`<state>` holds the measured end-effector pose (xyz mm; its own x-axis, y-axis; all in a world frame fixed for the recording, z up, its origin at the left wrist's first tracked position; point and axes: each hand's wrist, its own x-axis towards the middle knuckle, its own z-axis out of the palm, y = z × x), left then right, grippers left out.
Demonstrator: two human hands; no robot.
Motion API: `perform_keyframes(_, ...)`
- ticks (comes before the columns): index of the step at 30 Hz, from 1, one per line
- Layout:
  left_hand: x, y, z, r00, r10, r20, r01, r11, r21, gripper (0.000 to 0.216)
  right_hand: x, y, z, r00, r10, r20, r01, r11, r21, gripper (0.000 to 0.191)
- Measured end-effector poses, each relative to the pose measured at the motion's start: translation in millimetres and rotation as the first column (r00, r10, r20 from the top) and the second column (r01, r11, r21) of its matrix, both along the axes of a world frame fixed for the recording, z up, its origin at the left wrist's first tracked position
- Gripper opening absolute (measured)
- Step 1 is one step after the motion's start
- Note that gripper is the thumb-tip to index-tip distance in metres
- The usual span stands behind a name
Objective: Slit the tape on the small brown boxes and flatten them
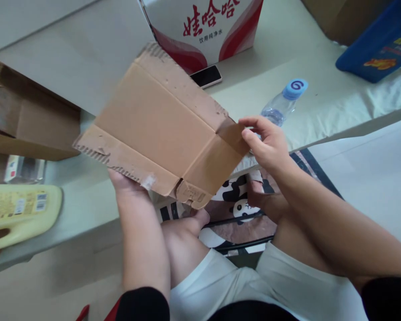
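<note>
A brown cardboard box [160,125], partly folded with its flaps loose, is held tilted above my knees. My left hand [125,183] is under its lower left edge and mostly hidden by the cardboard, gripping it from below. My right hand [265,142] pinches a small side flap at the box's right corner between thumb and fingers. Torn tape clings to the lower flap.
A red and white carton [203,26] with Chinese print stands behind, with a phone [206,76] beside it. A water bottle [282,103] lies on the table at right. An open cardboard box [26,120] and a yellow jug [20,214] are at left. A blue box [381,44] sits far right.
</note>
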<state>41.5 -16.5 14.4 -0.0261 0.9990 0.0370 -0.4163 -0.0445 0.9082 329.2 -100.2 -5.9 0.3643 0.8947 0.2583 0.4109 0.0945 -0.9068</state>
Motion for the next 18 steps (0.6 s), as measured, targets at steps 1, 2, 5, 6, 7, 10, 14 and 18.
perform_keyframes(1, 0, 0, 0.3, 0.999, 0.016, 0.036, -0.018, 0.998, 0.062, 0.058, 0, 1, -2.7, 1.0, -0.027, 0.003, 0.027, 1.0, 0.011, 0.036)
perform_keyframes(2, -1, 1, -0.1, 0.997, 0.034, 0.069, -0.041, 0.994, 0.106, 0.061, 0, 1, -5.5, 0.999, -0.049, -0.023, 0.05, 0.999, 0.009, 0.045)
perform_keyframes(5, -7, 6, -4.3, 0.992, 0.053, 0.114, -0.066, 0.991, 0.119, 0.064, -4, 2, -9.9, 0.965, -0.047, -0.257, 0.019, 0.994, -0.11, 0.055)
perform_keyframes(6, -8, 7, -5.9, 0.992, 0.045, 0.116, -0.058, 0.992, 0.111, 0.063, -7, 2, -8.8, 0.932, -0.004, -0.363, -0.059, 0.985, -0.162, 0.05)
perform_keyframes(7, -9, 9, -7.0, 0.992, 0.045, 0.118, -0.057, 0.993, 0.1, 0.059, -11, 1, -6.2, 0.883, 0.04, -0.467, -0.15, 0.968, -0.201, 0.045)
perform_keyframes(10, -10, 10, -5.6, 0.983, 0.062, 0.173, -0.07, 0.997, 0.041, 0.044, -32, -4, 10.0, 0.727, 0.073, -0.682, -0.333, 0.907, -0.257, 0.047)
perform_keyframes(14, -14, 9, 5.4, 0.901, 0.149, 0.407, -0.168, 0.986, 0.01, 0.047, -54, -16, 47.0, 0.696, -0.016, -0.718, -0.251, 0.931, -0.263, 0.051)
perform_keyframes(18, -29, 8, 12.8, 0.831, 0.226, 0.508, -0.116, 0.964, -0.24, 0.055, -28, -37, 90.2, 0.832, -0.054, -0.552, -0.006, 0.994, -0.107, 0.043)
